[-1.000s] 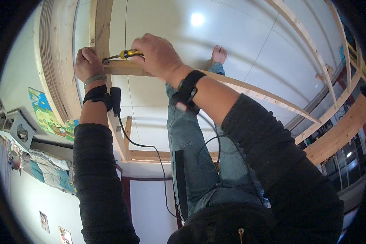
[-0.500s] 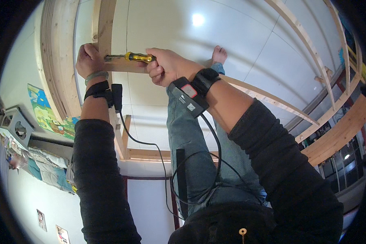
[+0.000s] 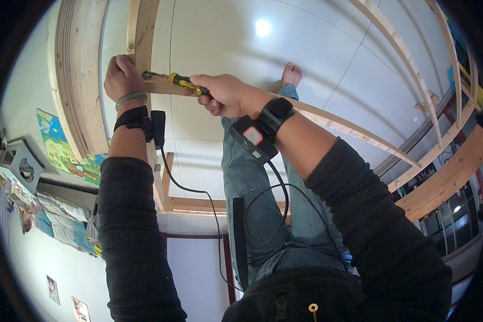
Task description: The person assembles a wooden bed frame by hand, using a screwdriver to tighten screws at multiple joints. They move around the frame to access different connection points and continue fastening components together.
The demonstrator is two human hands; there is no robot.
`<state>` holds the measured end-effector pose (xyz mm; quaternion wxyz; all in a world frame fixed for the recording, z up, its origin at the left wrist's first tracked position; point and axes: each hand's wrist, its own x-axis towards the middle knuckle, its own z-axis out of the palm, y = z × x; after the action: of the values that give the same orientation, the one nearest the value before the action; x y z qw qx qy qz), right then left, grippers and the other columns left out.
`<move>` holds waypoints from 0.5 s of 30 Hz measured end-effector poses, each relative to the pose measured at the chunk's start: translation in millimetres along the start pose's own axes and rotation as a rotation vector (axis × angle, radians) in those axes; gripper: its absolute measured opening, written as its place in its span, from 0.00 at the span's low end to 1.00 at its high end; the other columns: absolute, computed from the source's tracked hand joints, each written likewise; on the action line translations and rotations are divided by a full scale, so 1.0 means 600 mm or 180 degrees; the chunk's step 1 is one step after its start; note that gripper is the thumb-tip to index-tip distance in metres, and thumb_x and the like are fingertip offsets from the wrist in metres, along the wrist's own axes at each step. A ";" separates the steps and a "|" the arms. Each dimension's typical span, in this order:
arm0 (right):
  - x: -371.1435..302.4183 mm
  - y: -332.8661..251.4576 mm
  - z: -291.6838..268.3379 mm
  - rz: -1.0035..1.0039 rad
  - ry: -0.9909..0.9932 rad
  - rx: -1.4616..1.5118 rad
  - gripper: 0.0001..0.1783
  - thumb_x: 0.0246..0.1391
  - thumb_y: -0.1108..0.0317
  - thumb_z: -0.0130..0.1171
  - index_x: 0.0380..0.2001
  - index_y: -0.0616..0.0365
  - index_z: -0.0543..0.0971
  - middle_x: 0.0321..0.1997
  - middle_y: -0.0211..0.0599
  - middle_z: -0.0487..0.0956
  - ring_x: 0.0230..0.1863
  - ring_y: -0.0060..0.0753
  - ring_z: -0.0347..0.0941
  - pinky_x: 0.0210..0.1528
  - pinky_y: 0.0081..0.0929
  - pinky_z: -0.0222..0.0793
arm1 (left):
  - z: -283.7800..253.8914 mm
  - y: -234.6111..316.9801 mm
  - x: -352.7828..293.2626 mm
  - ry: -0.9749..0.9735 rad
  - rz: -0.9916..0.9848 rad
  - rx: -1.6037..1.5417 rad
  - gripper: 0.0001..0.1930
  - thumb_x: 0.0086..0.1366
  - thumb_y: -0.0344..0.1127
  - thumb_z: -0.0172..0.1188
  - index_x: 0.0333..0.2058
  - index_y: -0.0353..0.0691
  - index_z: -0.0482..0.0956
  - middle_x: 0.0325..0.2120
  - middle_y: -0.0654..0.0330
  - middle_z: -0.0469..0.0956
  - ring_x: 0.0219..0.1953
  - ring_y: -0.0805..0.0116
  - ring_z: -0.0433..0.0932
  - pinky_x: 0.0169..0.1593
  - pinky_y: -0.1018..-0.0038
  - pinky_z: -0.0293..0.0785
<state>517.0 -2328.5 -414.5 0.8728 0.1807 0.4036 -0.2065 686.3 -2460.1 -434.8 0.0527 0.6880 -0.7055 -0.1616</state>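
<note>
My right hand (image 3: 220, 92) is closed round the yellow-and-black handle of a screwdriver (image 3: 180, 81). The shaft points left, and its tip meets a small dark metal fitting at the corner where a wooden post (image 3: 144, 37) joins a wooden crosspiece (image 3: 169, 86). Right beside that tip, my left hand (image 3: 123, 78) is curled against the post, gripping it; its fingertips are hidden behind the hand. The screwdriver slants slightly, with the handle end lower in the picture than the tip.
Stacked wooden boards (image 3: 80, 80) stand to the left. A slatted wooden frame (image 3: 408, 59) curves along the right, and a long rail (image 3: 354, 131) runs from my leg toward it. Black cables (image 3: 198, 191) hang from wrist-worn devices across my lap. My bare foot (image 3: 291, 74) rests on the tiled floor.
The screwdriver has tilted, its handle end dropping lower, and my right hand has turned and shifted slightly down with it. My left hand keeps its hold on the post.
</note>
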 end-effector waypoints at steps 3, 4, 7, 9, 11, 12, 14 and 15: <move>-0.002 0.002 0.006 -0.0980 0.0882 -0.1865 0.22 0.54 0.51 0.46 0.38 0.59 0.76 0.14 0.22 0.67 0.15 0.16 0.59 0.20 0.17 0.57 | 0.000 0.001 -0.001 0.0030 0.0018 0.0036 0.20 0.60 0.46 0.37 0.22 0.42 0.75 0.21 0.52 0.75 0.25 0.47 0.73 0.29 0.59 0.68; -0.002 0.004 0.008 -0.1095 0.0936 -0.2034 0.22 0.54 0.51 0.48 0.38 0.60 0.76 0.15 0.25 0.68 0.17 0.18 0.61 0.21 0.18 0.58 | 0.000 0.001 -0.001 0.0039 0.0027 0.0116 0.20 0.60 0.46 0.37 0.22 0.42 0.75 0.21 0.52 0.75 0.26 0.47 0.73 0.29 0.59 0.68; -0.001 0.010 0.012 -0.1458 0.1165 -0.2541 0.20 0.51 0.53 0.51 0.36 0.60 0.76 0.19 0.32 0.73 0.20 0.23 0.66 0.25 0.22 0.62 | 0.000 0.001 -0.002 0.0125 0.0080 0.0035 0.20 0.60 0.45 0.37 0.22 0.42 0.75 0.21 0.52 0.75 0.26 0.47 0.74 0.30 0.59 0.68; 0.003 0.012 0.014 -0.1727 0.1363 -0.2769 0.17 0.49 0.55 0.52 0.34 0.58 0.77 0.21 0.35 0.74 0.22 0.26 0.69 0.27 0.25 0.64 | 0.000 0.001 -0.003 0.0115 0.0090 0.0038 0.20 0.60 0.45 0.37 0.22 0.42 0.75 0.21 0.52 0.76 0.26 0.47 0.74 0.30 0.59 0.69; 0.008 0.009 0.012 -0.2393 0.1944 -0.3373 0.14 0.48 0.58 0.53 0.33 0.56 0.76 0.23 0.36 0.75 0.25 0.32 0.71 0.30 0.28 0.66 | 0.000 0.001 -0.004 0.0096 0.0106 0.0036 0.20 0.60 0.45 0.37 0.23 0.42 0.75 0.22 0.52 0.76 0.27 0.47 0.74 0.31 0.59 0.69; 0.011 0.006 0.010 -0.2560 0.2193 -0.3687 0.13 0.47 0.60 0.53 0.33 0.56 0.76 0.23 0.37 0.75 0.27 0.35 0.72 0.31 0.29 0.67 | -0.001 0.002 -0.005 0.0075 0.0121 0.0041 0.20 0.60 0.45 0.37 0.23 0.42 0.75 0.22 0.52 0.76 0.27 0.47 0.74 0.31 0.59 0.69; 0.017 -0.008 0.005 -0.3438 0.2520 -0.4194 0.09 0.46 0.65 0.54 0.31 0.54 0.75 0.25 0.41 0.75 0.31 0.40 0.72 0.35 0.35 0.68 | -0.002 0.004 -0.005 0.0056 0.0089 0.0059 0.20 0.60 0.45 0.36 0.23 0.42 0.75 0.22 0.52 0.76 0.27 0.47 0.74 0.31 0.59 0.69; 0.019 -0.014 0.004 -0.3881 0.2761 -0.4397 0.07 0.46 0.67 0.54 0.31 0.54 0.74 0.26 0.44 0.75 0.33 0.42 0.72 0.38 0.38 0.69 | -0.002 0.006 -0.005 0.0047 0.0045 0.0074 0.20 0.60 0.45 0.36 0.23 0.42 0.75 0.22 0.52 0.76 0.27 0.47 0.74 0.32 0.59 0.69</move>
<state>520.8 -2339.2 -423.4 0.3109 -0.5399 0.7396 -0.2546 683.6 -2457.1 -431.9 0.0511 0.6847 -0.7118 -0.1480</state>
